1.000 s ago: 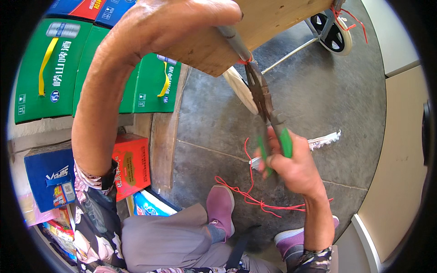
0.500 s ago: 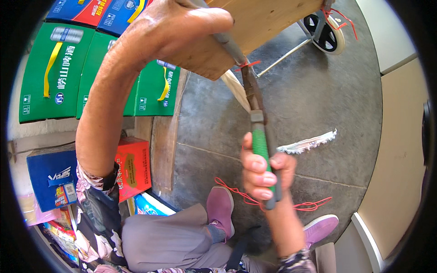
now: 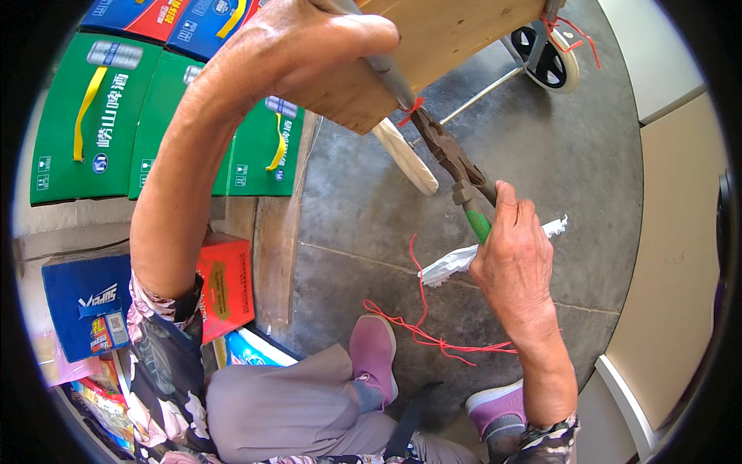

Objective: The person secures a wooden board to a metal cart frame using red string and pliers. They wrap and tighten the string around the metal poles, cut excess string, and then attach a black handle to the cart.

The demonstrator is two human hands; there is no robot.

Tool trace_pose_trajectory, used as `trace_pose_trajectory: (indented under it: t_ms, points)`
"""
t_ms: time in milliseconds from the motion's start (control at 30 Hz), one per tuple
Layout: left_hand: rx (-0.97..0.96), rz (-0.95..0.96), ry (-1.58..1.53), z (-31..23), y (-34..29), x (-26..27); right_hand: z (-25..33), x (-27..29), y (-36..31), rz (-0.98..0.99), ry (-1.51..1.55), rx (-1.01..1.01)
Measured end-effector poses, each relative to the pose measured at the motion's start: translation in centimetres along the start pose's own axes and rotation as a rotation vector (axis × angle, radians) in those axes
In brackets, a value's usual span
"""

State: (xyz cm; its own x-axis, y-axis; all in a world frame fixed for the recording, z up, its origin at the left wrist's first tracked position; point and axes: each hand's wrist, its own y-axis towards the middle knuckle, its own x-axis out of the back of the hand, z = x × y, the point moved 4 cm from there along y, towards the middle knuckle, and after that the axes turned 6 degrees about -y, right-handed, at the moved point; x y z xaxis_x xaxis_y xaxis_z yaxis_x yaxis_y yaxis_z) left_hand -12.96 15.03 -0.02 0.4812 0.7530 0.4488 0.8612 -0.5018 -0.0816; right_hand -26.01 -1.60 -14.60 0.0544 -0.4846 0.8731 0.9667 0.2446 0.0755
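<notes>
My left hand (image 3: 309, 39) is closed around a grey metal tube (image 3: 393, 79) at the top, thumb lying across it; the other fingers are partly hidden. The tube runs along a wooden board (image 3: 456, 39). Red wire (image 3: 412, 109) is wound at the tube's lower end. My right hand (image 3: 516, 249) grips the handles of rusty pliers (image 3: 448, 153), one with a green sleeve. Their jaws are up against the red wire. Below the board, a pale rod (image 3: 406, 157) sticks out beside the pliers.
A black-and-white wheel (image 3: 551, 60) on a metal frame is at upper right. Loose red wire (image 3: 433, 340) and a frayed white strip (image 3: 448, 264) lie on the grey floor near my shoes. Green cartons (image 3: 89, 116), a blue box (image 3: 89, 305) and a red box (image 3: 226, 282) stand at left.
My right hand has swung right and turned back upward, tilting the pliers' handles to the right. Their jaws stay by the red wire. My left hand has hardly moved.
</notes>
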Motion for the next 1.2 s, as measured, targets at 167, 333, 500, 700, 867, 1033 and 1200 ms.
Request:
trace_pose_trajectory:
  t_ms: [167, 333, 500, 700, 867, 1033, 1200]
  points:
    - [-0.054, -0.042, 0.255, -0.7, -0.3, 0.0, 1.8, -3.3, -1.9, 0.651, 1.869, -0.406]
    - [0.041, -0.066, 0.073, -0.7, 0.0, -0.5, 10.6, -4.3, -2.5, 0.660, 3.608, -0.024]
    - [0.027, -0.015, -0.019, -0.9, -0.2, -0.7, 8.0, -5.1, -2.4, 0.571, 2.368, -0.490]
    - [0.100, 0.009, -0.076, -1.0, -0.9, -0.4, 1.3, -2.5, -1.3, -0.118, 0.111, -0.142]
    - [0.005, -0.014, -0.024, -0.9, -0.8, -0.7, 2.1, -4.0, -1.4, 0.378, 0.749, -0.281]
    - [-0.122, -0.079, 0.230, -1.0, -0.7, -0.6, 11.6, -4.9, -2.1, 0.747, 3.480, 0.011]
    - [0.021, -0.073, 0.052, 0.4, -0.2, 0.8, 11.2, -6.8, -2.5, 0.745, 2.918, -0.439]
